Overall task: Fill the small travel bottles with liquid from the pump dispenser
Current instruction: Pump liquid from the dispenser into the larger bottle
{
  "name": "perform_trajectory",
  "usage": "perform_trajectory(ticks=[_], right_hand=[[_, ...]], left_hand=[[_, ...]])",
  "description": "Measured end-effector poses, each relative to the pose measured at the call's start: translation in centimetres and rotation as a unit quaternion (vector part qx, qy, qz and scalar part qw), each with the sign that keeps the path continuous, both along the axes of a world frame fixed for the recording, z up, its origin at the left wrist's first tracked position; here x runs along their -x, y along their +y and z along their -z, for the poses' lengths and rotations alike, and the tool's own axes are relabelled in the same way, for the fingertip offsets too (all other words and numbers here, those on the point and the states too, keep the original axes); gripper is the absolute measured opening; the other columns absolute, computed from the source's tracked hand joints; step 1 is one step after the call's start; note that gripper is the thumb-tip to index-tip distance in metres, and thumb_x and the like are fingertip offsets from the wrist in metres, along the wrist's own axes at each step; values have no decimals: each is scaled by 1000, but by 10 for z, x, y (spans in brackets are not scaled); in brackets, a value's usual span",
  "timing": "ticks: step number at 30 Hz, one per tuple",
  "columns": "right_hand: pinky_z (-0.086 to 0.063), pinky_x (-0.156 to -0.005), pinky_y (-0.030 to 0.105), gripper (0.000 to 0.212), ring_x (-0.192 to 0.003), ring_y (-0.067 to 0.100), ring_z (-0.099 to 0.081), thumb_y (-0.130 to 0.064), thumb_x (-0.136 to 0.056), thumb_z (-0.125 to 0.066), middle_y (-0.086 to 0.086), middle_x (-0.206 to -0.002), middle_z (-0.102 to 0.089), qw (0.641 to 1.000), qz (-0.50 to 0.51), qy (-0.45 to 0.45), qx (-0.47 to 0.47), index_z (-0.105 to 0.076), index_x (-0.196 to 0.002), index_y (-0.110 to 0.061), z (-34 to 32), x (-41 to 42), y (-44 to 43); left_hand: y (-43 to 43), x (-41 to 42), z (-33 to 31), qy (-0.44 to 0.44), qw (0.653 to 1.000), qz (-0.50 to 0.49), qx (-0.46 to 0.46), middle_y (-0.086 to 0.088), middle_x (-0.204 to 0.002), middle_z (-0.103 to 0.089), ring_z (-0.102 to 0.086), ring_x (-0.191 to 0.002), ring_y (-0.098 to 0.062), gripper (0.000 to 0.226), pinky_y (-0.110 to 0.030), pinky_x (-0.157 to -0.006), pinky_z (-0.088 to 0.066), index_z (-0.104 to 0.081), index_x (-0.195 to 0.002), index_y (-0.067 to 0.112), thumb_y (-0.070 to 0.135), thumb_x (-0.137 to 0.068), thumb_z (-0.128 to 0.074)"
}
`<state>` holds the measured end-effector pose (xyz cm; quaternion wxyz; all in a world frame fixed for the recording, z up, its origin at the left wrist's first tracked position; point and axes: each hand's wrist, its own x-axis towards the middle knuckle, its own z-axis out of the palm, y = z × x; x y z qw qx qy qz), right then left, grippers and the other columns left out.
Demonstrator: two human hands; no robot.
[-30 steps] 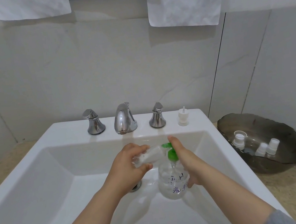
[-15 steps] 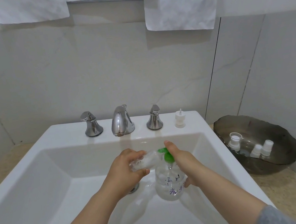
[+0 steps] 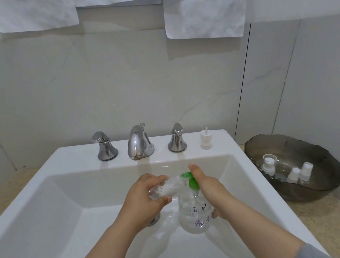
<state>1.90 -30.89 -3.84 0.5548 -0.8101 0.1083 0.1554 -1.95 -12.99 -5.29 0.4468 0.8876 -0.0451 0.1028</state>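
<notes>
**Pumping pose held over the sink; no visible progress in the last second**

Across the last second almost nothing moved but the camera, which shifted slightly. The left hand [image 3: 146, 197] kept its fingers and thumb curled round the small bottle [image 3: 167, 188], which lay nearly on its side above the sink [image 3: 44, 215], its mouth set against the green pump [image 3: 192, 182]. The right hand [image 3: 209, 189] stayed wrapped round the dispenser [image 3: 194, 212], one digit lifted beside the top of the pump and the rest behind the clear body. Neither grip loosened or shifted.

Something whitish showed inside the bottle, but its level could not be read, nor whether the pump had been pressed down. My judgement was that filling of this bottle was under way and unfinished, since the mouth had not left the nozzle.

More remained to do. Other small bottles [image 3: 301, 174] sat in the dark bowl [image 3: 290, 147] on the counter to the right, well apart from the hands. A white cap [image 3: 205, 140] stood on the sink ledge, just beside the right tap handle [image 3: 176, 137]. It was probably the held bottle's own top.
</notes>
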Motion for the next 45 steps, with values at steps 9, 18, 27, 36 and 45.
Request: perform_trajectory(ticks=[9, 18, 27, 36, 45], right_hand=[[-31, -103, 60, 81, -137, 38, -31, -78, -85, -29, 6, -148, -37, 996, -10, 77, -33, -38, -145, -25, 1, -8, 0], [-34, -100, 60, 82, -135, 39, -34, -77, -83, -37, 8, -148, -38, 996, 3, 83, -34, -39, -144, -22, 3, -10, -1], [-40, -86, 53, 72, -123, 39, -43, -68, -88, -40, 8, -128, -48, 997, 9, 67, -22, -50, -134, -15, -2, -6, 1], [-41, -81, 48, 63, -100, 32, -44, -64, -91, -41, 7, -119, -52, 999, 5, 43, -19, -57, -123, -13, -4, -3, 2], [-41, -91, 43, 51, -92, 27, -46, -63, -95, -31, 7, -105, -53, 1000, -10, 9, -1, -55, -97, -18, 0, -2, -1]], left_hand=[[0, 0, -5, -20, 999, 0, 25, 10, -102, -57, -55, -97, 0, 44, 0, -75, -36, -66, -111, 31, 12, -73, -78], [-1, 0, -4, -19, 999, -5, 27, 10, -102, -57, -55, -95, 0, 43, 1, -74, -36, -66, -111, 30, 11, -74, -77], [0, 0, -1, 12, 1000, -3, 2, 12, -102, -55, -56, -96, -6, 45, -10, -80, -40, -65, -114, 29, 14, -74, -78], [0, 0, 1, 17, 1000, -3, -6, 14, -102, -55, -56, -99, -7, 45, -10, -81, -36, -64, -116, 28, 15, -74, -78], [0, -1, 0, 11, 1000, 1, 15, 15, -101, -55, -56, -96, -3, 45, -13, -84, -42, -65, -113, 31, 14, -74, -78]])
